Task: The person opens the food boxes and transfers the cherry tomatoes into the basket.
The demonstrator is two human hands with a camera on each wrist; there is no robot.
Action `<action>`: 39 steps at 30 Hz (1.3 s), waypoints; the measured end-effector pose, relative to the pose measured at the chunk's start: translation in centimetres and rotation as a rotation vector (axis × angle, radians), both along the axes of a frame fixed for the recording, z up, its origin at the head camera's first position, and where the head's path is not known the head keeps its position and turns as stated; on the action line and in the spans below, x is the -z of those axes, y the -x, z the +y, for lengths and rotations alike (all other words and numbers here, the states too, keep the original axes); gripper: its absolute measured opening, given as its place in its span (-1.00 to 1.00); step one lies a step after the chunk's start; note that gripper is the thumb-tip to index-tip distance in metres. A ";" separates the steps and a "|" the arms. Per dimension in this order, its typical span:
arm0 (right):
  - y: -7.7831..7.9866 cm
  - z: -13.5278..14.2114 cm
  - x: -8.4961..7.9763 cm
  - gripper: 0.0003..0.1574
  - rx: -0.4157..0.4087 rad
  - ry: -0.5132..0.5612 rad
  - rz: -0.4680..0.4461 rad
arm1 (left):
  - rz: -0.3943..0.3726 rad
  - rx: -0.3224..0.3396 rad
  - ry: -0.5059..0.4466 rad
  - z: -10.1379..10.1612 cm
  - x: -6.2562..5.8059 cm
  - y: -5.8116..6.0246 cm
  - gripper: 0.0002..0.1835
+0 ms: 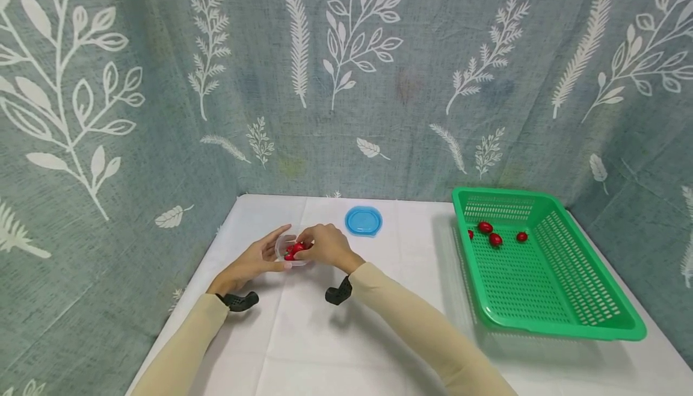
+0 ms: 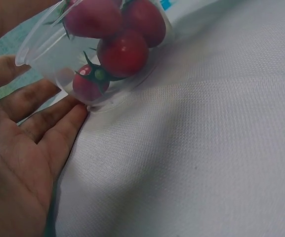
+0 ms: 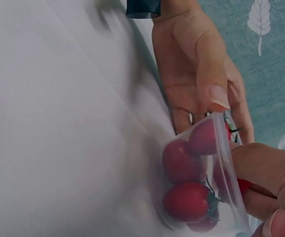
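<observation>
A clear plastic cup (image 1: 280,245) stands on the white cloth, holding several red cherry tomatoes (image 2: 122,53) with green stems. My left hand (image 1: 250,266) is curved round the cup's left side, its thumb at the rim in the right wrist view. From the right, my right hand (image 1: 327,247) reaches over the rim with its fingers inside the cup. Those fingers pinch a cherry tomato (image 3: 243,185), partly hidden by the fingers and the cup wall. More tomatoes (image 3: 185,202) lie below it, seen through the clear side.
Behind the hands lies a round blue lid (image 1: 363,221). On the right stands a green perforated basket (image 1: 547,325) with a few loose cherry tomatoes (image 1: 495,240) near its left end. A leaf-patterned grey-green curtain (image 1: 325,155) borders the table at the back and sides.
</observation>
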State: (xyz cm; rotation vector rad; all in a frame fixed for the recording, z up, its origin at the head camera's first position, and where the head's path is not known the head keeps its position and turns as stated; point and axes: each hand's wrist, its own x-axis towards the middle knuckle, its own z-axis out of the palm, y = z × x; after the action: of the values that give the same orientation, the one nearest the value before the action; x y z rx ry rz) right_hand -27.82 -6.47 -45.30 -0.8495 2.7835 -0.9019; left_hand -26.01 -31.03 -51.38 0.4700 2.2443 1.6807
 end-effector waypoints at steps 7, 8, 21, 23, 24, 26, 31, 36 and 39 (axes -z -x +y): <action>0.0 0.8 -0.6 -0.60 -0.027 0.066 0.015 | 0.009 -0.004 0.030 0.0 -0.1 0.2 0.07; 0.0 0.9 -0.6 -0.61 -0.031 0.071 0.019 | 0.011 -0.002 0.033 0.0 -0.1 0.2 0.07; 1.0 3.5 -2.4 -0.69 -0.044 0.136 0.030 | 0.022 -0.014 0.045 0.4 -0.3 0.5 0.05; 1.1 4.1 -2.8 -0.70 -0.049 0.153 0.019 | 0.018 -0.017 0.045 0.4 -0.3 0.5 0.08; 1.2 4.4 -3.0 -0.71 -0.050 0.157 0.017 | 0.016 -0.016 0.043 0.4 -0.3 0.5 0.09; 1.2 4.9 -3.4 -0.72 -0.047 0.161 0.020 | 0.013 -0.011 0.037 0.4 -0.2 0.5 0.10; 1.3 6.4 -4.4 -0.70 -0.038 0.158 0.035 | 0.015 -0.003 0.024 0.2 0.0 0.5 0.12; 1.3 7.8 -5.1 -0.68 -0.006 0.143 0.060 | 0.029 0.006 0.025 0.2 0.2 0.5 0.10; 1.3 8.7 -5.6 -0.67 0.002 0.144 0.081 | 0.042 0.005 0.033 0.3 0.2 0.6 0.08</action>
State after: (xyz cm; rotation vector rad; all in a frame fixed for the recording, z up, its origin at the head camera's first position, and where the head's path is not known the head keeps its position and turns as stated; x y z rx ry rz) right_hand -29.08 2.19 -39.70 -0.9230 2.8151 -1.1031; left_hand -26.66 -30.74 -51.55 0.5070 2.2946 1.6433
